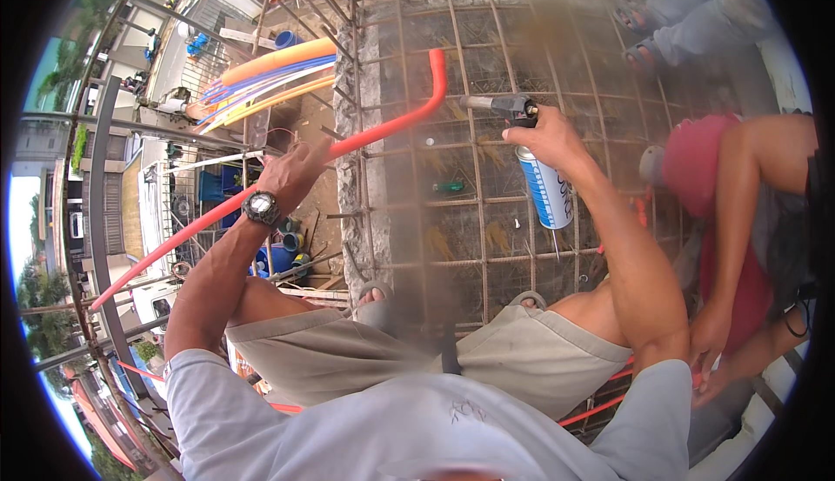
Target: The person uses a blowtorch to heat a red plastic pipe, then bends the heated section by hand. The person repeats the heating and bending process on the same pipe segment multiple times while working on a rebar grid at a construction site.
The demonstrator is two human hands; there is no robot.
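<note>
An orange-red plastic conduit pipe (387, 130) runs across from the lower left, its far end bent upward. My left hand (294, 175), with a watch on the wrist, is wrapped round the pipe's middle stretch. In my right hand (555, 140) is a gas blowtorch (497, 103), gripped at its black head, with a blue and white canister (546, 192) hanging below. The metal nozzle points left toward the pipe's bend, a short gap away from it. Whether a flame burns cannot be made out.
A grid of steel rebar (477, 146) lies below, beside a rough concrete edge (354, 146) with bars sticking out. Beyond that edge is a drop with more pipes (278, 62). A co-worker with a red cap (696, 163) crouches close at right; another person's feet (645, 53) stand at far right.
</note>
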